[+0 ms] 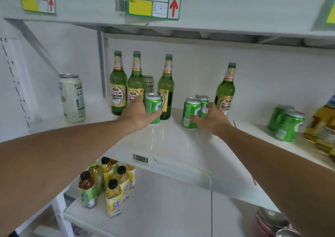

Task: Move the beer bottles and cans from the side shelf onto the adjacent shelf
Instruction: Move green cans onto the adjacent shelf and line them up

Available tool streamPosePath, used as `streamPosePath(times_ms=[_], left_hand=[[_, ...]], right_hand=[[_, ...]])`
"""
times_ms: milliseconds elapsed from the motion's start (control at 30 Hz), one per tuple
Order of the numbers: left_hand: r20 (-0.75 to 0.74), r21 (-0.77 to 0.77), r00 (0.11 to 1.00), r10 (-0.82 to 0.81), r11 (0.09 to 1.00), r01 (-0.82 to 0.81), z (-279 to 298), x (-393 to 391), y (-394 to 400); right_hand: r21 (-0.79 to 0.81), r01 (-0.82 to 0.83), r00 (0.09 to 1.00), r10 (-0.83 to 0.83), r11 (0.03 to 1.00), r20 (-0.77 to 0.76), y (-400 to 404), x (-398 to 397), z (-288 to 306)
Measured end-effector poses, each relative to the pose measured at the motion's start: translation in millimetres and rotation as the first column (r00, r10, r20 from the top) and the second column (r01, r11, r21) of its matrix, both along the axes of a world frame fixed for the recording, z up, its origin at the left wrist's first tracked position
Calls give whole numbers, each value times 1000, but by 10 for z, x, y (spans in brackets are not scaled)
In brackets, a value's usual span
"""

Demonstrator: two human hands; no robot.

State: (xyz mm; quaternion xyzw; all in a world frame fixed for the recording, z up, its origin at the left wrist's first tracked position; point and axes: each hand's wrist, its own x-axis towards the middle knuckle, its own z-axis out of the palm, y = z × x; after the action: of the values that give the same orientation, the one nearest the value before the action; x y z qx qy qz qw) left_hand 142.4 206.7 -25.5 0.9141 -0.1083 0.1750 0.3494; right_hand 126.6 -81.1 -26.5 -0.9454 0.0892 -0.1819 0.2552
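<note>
left hand (140, 114) wrapped around a green can (152, 108) before three beer bottles (136, 81); right hand (211, 118) grips a second green can (190, 112) mid-shelf (172, 142); white can (72, 98) stands at the shelf's left end.

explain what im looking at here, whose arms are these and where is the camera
There is no machine: a person wears one camera on the head, looking forward and down at their own bare arms. The left hand wraps a green can standing on the white shelf. The right hand closes on a pair of green cans. Four green beer bottles stand behind, a pale can stands on the side shelf at left, and juice bottles sit on the shelf below.
</note>
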Motion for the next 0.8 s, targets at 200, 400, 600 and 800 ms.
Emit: streamPosePath(times_ms=[200,400,600,800], left_hand=[[-15,-53,998,55,997,-55,-10,124,-117],[-62,-128,983,175,975,-182,-26,181,-309],[-120,-211,968,221,947,-242,-23,177,-388],[-88,-223,983,161,959,-177,-78,45,-405]], right_hand=[[83,57,998,-57,995,2,177,102,-13],[188,65,992,-84,980,91,247,237,-96],[262,-4,991,-32,965,132,267,252,-159],[324,-48,979,-20,945,204,6,34,-104]])
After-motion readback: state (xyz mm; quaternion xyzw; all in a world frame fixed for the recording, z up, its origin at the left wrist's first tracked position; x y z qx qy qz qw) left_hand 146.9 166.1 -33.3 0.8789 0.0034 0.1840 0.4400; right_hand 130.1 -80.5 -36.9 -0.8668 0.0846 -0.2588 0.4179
